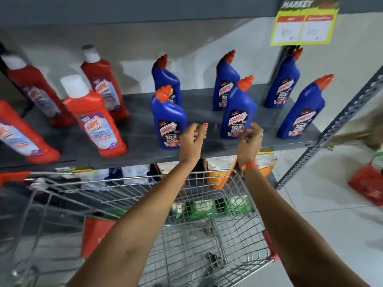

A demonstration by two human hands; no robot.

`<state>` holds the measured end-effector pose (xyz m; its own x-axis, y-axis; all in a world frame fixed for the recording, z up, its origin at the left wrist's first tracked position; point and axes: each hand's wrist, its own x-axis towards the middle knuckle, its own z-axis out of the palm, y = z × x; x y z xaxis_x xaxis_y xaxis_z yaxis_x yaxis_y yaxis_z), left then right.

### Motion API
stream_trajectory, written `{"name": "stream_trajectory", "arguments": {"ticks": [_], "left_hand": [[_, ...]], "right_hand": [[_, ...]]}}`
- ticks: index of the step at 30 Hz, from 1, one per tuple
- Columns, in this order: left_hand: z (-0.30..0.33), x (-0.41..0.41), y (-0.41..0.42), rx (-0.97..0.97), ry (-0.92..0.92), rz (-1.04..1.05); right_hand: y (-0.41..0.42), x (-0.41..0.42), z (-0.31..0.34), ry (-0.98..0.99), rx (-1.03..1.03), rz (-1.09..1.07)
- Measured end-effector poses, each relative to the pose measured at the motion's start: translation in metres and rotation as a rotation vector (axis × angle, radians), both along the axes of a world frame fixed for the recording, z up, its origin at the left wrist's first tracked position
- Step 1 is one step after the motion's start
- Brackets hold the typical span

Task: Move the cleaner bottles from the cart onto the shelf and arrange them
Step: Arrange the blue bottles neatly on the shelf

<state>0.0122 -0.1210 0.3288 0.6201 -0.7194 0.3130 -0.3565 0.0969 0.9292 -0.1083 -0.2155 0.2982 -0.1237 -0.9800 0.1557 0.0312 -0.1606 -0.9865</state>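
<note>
Several blue cleaner bottles with orange caps stand on the grey shelf, among them a front one, a middle front one and a right front one. Several red bottles with white caps stand at the left, one near the front. My left hand hovers beside the front blue bottle, fingers loosely curled, holding nothing. My right hand hangs in front of the middle blue bottle, fingers curled apart, empty. The wire cart below holds no bottle that I can see.
A yellow price sign hangs from the upper shelf. Pouches and packets fill the lower shelves behind the cart. A perforated shelf upright runs along the right. A red basket sits on the tiled floor at the right.
</note>
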Motion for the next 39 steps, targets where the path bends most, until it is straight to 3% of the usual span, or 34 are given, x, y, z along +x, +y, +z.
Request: {"name": "stream_trajectory", "arguments": {"ticks": [6, 11, 22, 35, 39], "left_hand": [[0.021, -0.026, -0.063, 0.140, 0.329, -0.218], [0.022, -0.035, -0.087, 0.144, 0.352, -0.244], [0.022, -0.044, -0.079, 0.162, 0.237, -0.205], [0.026, -0.047, -0.072, 0.199, 0.279, -0.266], [0.024, -0.051, -0.068, 0.210, 0.263, -0.289]], "right_hand": [[-0.049, -0.027, 0.004, 0.052, 0.031, 0.276], [-0.068, -0.037, 0.009, 0.131, 0.027, 0.530], [-0.059, -0.051, 0.001, 0.079, 0.067, 0.575], [-0.045, -0.057, 0.008, 0.141, 0.059, 0.567], [-0.038, -0.060, 0.013, 0.031, 0.162, 0.548]]}}
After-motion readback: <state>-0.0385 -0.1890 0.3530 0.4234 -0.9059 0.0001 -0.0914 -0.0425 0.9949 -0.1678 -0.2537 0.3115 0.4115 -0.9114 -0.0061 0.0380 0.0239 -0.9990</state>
